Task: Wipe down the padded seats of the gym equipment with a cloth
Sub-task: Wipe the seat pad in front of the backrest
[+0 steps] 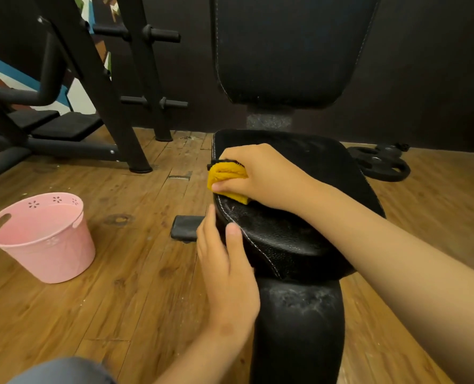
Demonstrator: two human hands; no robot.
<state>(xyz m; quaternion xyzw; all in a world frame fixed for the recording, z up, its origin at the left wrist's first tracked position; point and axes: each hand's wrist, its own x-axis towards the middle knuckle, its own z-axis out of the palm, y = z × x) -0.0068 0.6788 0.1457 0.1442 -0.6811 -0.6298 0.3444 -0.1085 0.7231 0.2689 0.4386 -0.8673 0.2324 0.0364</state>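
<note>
Underfoot: we stand on a wooden plank floor, scuffed and flecked with pale bits, which carries all the rest.
Left side: a neighbouring machine, a black steel frame with pegs, stands well apart from our work.
Back: the backrest pad rises beyond the seat, black and stitched; pale scuffs at its lower edge make us judge it wants wiping too.
Seat: the seat pad, black grained vinyl with white stitching, sits in the middle under both our hands; it is the piece being wiped now.
Front: the front pad, below the seat and nearest us, shows whitish dusty smears, so we judge it is not yet done.
Bucket: the pink bucket stands upright on the floor near the seat's left, probably kept within reach for rinsing; whether it holds water we cannot tell.
Plate: a weight plate lies flat by the wall, right of the seat.
Left: our left hand grasps nothing; its straight fingers lie against the seat's left side, thumb on top, likely to steady us.
Right: our right hand reaches across, fingers curled round the cloth, pressing it onto the stitched left rim.
Cloth: the cloth, yellow with dark trim, is bunched so pressure lands on the seam.
Block: a small black block sits on the floor just beside the seat.
</note>
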